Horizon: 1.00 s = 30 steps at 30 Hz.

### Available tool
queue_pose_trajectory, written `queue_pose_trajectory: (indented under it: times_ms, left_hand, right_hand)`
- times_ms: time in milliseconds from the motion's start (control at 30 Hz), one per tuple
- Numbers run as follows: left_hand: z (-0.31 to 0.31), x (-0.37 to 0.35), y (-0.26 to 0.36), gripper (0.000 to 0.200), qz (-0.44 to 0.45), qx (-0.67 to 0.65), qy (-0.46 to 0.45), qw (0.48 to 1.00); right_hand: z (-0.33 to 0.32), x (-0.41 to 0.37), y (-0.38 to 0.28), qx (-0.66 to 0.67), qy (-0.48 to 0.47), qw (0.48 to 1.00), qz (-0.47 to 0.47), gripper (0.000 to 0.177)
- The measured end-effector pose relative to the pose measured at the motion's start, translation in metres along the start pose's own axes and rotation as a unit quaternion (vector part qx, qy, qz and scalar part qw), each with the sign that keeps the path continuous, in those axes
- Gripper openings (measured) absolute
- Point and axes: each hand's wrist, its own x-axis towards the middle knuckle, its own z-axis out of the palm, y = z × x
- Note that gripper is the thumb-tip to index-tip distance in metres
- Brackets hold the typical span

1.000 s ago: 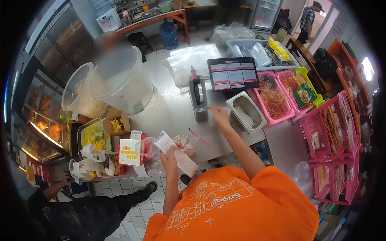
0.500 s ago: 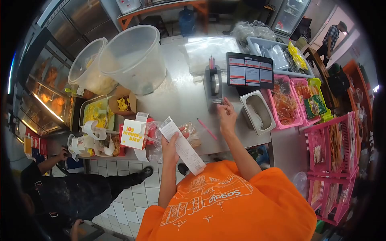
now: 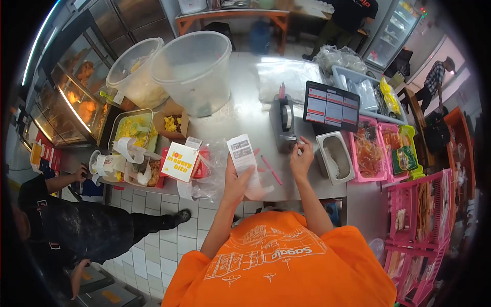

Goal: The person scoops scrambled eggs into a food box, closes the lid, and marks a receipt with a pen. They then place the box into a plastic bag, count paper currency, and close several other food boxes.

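My left hand (image 3: 237,183) is closed on a long printed receipt (image 3: 244,153), held above the metal table's front edge. My right hand (image 3: 302,159) is raised at the front of a black tape dispenser (image 3: 283,120), its fingers bent together; whatever they hold, if anything, is too small to make out. Between my hands a pink pen (image 3: 271,170) lies on the table (image 3: 244,115). Left of the receipt are a clear plastic bag (image 3: 217,166) and a white box with yellow and red lettering (image 3: 180,161).
A tablet (image 3: 331,106) stands behind a steel container (image 3: 335,158). Pink baskets (image 3: 367,171) are at the right, large clear tubs (image 3: 192,77) at the back left. A co-worker in dark clothes (image 3: 87,230) stands at the left; other people are in the background.
The view has shifted, so the table sits further right. The receipt is now upright, its lower end lifted from my shirt. My right hand's fingers have drawn together near the dispenser.
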Motion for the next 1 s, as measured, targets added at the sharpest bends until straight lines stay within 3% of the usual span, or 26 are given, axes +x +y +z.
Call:
queue_pose_trajectory:
  times_ms: [33,67,133,167,233,267,333,467,567,667,800,900,967,1000]
  left_hand:
    - [0.001,-0.005,-0.001,0.057,-0.012,-0.005,-0.01,1.0]
    - [0.0,-0.01,-0.002,0.057,-0.006,-0.011,-0.011,1.0]
    - [0.0,-0.006,-0.005,0.062,0.004,0.007,-0.033,0.999]
    - [0.003,-0.002,-0.005,0.062,0.013,-0.002,-0.027,1.0]
    - [0.005,-0.01,-0.004,0.065,-0.026,0.016,-0.038,0.999]
    - [0.003,-0.011,-0.008,0.065,-0.035,0.016,-0.036,0.999]
    - [0.0,-0.01,-0.019,0.065,-0.035,0.053,-0.063,0.996]
    - [-0.002,-0.015,-0.035,0.063,-0.04,0.089,-0.07,0.993]
    - [-0.001,-0.027,-0.038,0.059,-0.073,0.098,-0.061,0.991]
    - [-0.006,-0.055,-0.048,0.045,-0.125,0.058,-0.012,0.99]
    - [-0.015,-0.082,-0.063,0.026,-0.131,0.14,0.035,0.981]
    - [-0.021,-0.085,-0.064,0.025,-0.141,0.195,0.075,0.968]
    - [-0.029,-0.086,-0.069,0.025,-0.122,0.26,0.095,0.953]
    - [-0.037,-0.086,-0.076,0.025,-0.125,0.262,0.092,0.952]
  right_hand:
    - [0.0,-0.004,0.024,-0.03,-0.033,0.998,0.051,0.007]
    - [-0.011,-0.015,0.024,-0.032,-0.033,0.998,0.043,0.007]
    - [-0.024,-0.018,0.012,0.049,-0.085,0.983,0.155,0.007]
    - [-0.029,-0.009,-0.013,0.044,-0.093,0.984,0.144,0.007]
    - [-0.052,-0.011,-0.085,0.242,-0.17,0.942,0.156,0.011]
    - [-0.059,-0.009,-0.111,0.24,-0.17,0.941,0.165,0.011]
    - [-0.062,0.002,-0.147,0.388,-0.286,0.848,0.222,0.013]
    - [-0.036,0.001,-0.155,0.338,-0.316,0.865,0.197,0.015]
    - [-0.005,-0.007,-0.12,0.285,-0.304,0.888,0.197,0.014]
    - [0.008,-0.015,-0.081,0.286,-0.313,0.878,0.222,0.014]
    - [0.037,-0.006,-0.064,0.23,-0.315,0.901,0.191,0.014]
    - [0.066,-0.001,-0.063,0.203,-0.361,0.895,0.164,0.017]
    - [0.081,0.001,-0.056,0.06,-0.484,0.844,0.222,0.023]
    - [0.088,0.004,-0.051,0.062,-0.481,0.844,0.226,0.023]
